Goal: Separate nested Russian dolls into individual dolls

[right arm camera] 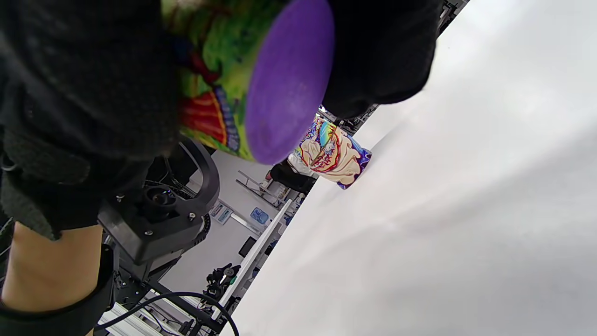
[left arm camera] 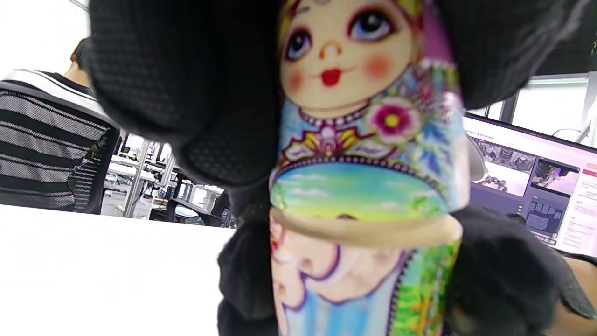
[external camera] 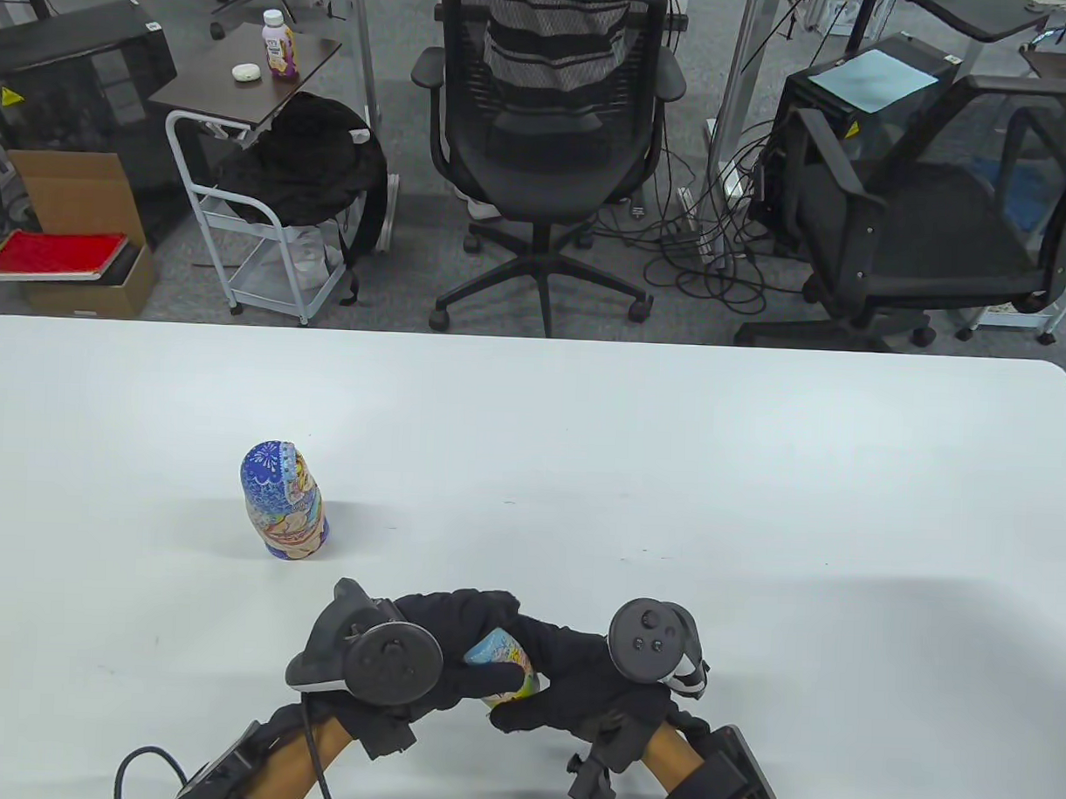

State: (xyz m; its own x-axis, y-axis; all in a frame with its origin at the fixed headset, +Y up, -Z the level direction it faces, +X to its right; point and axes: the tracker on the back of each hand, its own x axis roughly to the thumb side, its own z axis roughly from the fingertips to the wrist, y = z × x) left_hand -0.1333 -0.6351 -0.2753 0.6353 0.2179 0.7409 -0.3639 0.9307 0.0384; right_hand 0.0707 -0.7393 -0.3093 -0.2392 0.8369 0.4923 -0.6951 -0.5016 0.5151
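Fingers [external camera: 488,677] of both gloved hands are clenched around one painted doll [external camera: 502,669], held just above the near edge of the white bench [external camera: 670,474]: the left hand [external camera: 419,653] wraps the upper half [left arm camera: 359,107], the one bearing the face, and the right hand [external camera: 576,681] wraps the lower half [left arm camera: 354,289], whose purple base [right arm camera: 289,79] faces the right wrist camera. In the left wrist view a band of bare wood [left arm camera: 364,228] shows at the seam between the two halves, which suggests that the joint has begun to part, though the halves are not yet separate. A second doll [external camera: 285,504], closed and upright, stands on the bench well apart from the hands, to the far left. The step in hand appears to be the opening of the held doll. To do it well, the two grips should stay clear of the seam, since pressure there would likely bind the lip; a small twist combined with a straight pull along the doll's axis should free the joint more gently than bending it sideways. The lower half is best kept upright and low over the bench, because any smaller doll inside, not visible here, could tip out as the halves come apart.
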